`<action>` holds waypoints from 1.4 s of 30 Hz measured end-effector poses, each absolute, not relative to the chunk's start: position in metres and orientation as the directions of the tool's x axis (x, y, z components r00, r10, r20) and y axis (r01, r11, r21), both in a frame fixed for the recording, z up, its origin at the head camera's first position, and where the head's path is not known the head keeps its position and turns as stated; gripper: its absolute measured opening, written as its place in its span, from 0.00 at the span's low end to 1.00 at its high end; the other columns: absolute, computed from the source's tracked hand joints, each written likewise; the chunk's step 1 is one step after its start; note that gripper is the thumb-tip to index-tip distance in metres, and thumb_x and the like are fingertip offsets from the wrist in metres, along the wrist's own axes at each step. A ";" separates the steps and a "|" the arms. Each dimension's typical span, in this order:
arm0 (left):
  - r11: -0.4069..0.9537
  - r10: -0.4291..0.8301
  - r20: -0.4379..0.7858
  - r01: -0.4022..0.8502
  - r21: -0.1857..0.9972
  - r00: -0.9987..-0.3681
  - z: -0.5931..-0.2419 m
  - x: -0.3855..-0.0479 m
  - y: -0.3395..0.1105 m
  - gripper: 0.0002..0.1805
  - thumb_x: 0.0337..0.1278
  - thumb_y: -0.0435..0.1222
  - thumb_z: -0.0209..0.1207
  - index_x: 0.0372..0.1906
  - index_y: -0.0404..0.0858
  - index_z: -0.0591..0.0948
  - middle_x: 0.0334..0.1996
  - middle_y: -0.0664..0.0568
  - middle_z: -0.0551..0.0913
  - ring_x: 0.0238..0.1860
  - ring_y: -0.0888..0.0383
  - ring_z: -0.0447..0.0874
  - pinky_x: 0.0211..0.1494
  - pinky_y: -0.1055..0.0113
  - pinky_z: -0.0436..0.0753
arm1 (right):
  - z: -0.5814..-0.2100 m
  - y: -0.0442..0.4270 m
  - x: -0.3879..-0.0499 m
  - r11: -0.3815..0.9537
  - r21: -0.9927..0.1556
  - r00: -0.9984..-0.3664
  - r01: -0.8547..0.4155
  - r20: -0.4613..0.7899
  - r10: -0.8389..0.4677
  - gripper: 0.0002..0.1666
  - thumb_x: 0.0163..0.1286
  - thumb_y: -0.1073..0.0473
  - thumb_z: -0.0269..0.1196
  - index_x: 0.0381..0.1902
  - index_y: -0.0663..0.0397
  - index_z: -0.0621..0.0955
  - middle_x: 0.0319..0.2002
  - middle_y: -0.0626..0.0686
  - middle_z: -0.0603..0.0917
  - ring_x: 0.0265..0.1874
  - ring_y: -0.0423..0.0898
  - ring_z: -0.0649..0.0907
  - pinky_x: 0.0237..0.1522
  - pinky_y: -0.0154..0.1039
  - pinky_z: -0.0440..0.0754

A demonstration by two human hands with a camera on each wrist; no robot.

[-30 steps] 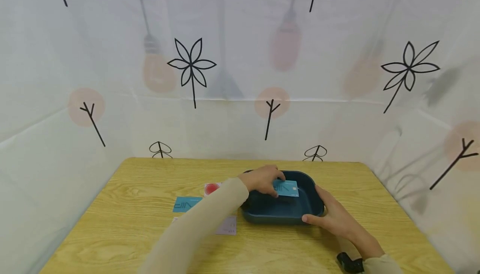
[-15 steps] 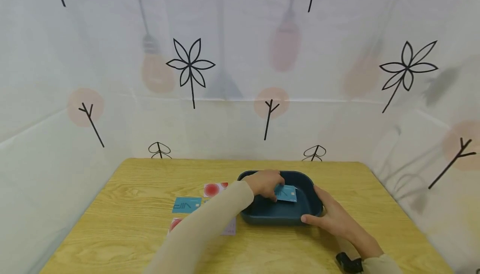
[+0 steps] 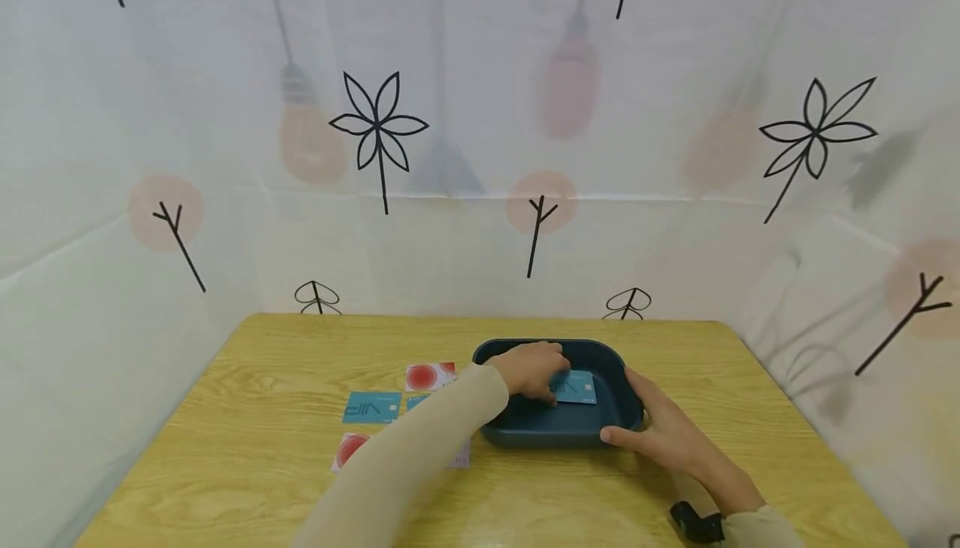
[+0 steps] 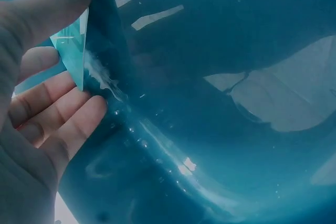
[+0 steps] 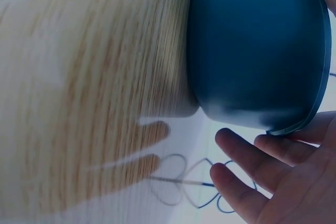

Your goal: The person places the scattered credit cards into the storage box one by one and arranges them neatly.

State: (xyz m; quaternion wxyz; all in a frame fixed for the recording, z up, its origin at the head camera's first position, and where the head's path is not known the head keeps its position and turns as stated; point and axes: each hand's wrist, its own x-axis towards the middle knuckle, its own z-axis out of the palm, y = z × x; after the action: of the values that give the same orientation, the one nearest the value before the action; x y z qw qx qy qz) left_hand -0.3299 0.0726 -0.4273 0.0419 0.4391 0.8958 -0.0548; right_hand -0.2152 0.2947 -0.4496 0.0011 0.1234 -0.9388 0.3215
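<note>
Cloth [image 3: 480, 265] is hanging behind your table [image 3: 225, 498], where a dark blue tray [image 3: 540, 438] is resting. Your right hand [image 3: 667, 427] is gripping the tray's right end, its thumb lying on the near wall. Your left hand [image 3: 528, 369] is reaching inside the tray, thumb and fingers pinching a blue card [image 3: 575, 387]; whether that card is touching the floor, you cannot tell. Left of the tray, a second blue card [image 3: 371, 407], a far red-disc card [image 3: 422, 376] and a near red-disc card [image 3: 350, 450] are lying flat, and your sleeve [image 3: 412, 448] is partly covering others. Judging progress, you seem to be midway through one card, not yet letting go; several on the table are apparently remaining, their full number hidden.
</note>
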 end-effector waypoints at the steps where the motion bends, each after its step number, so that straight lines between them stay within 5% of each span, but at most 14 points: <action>1: 0.608 0.782 -0.121 0.791 -0.064 -0.611 -0.428 -0.330 0.073 0.32 0.46 0.56 0.68 0.59 0.52 0.77 0.46 0.60 0.74 0.43 0.65 0.72 0.48 0.72 0.73 | -0.449 0.295 -0.215 0.764 -0.602 -0.969 -0.233 0.080 -0.233 0.61 0.59 0.37 0.66 0.74 0.64 0.48 0.71 0.69 0.52 0.67 0.70 0.56 0.56 0.70 0.60; 17: 0.632 0.764 -0.131 0.774 -0.044 -0.632 -0.431 -0.332 0.073 0.33 0.49 0.56 0.66 0.61 0.50 0.75 0.55 0.60 0.76 0.55 0.64 0.74 0.56 0.71 0.72 | -0.448 0.294 -0.217 0.758 -0.609 -0.969 -0.234 0.077 -0.237 0.61 0.59 0.38 0.66 0.74 0.63 0.47 0.72 0.69 0.51 0.67 0.70 0.55 0.56 0.70 0.60; 42: 0.651 0.749 -0.140 0.759 -0.027 -0.648 -0.430 -0.330 0.073 0.34 0.50 0.56 0.65 0.64 0.52 0.73 0.57 0.61 0.75 0.56 0.65 0.74 0.56 0.71 0.73 | -0.445 0.292 -0.215 0.758 -0.609 -0.967 -0.235 0.071 -0.243 0.61 0.60 0.39 0.66 0.74 0.66 0.48 0.71 0.70 0.51 0.67 0.71 0.55 0.56 0.70 0.61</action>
State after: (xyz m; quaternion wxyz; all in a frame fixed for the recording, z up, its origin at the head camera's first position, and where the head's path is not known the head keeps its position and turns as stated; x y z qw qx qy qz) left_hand -0.3300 0.0728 -0.4298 0.0581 0.4156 0.9067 -0.0418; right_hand -0.2152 0.2924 -0.4450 -0.0062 0.1276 -0.9375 0.3237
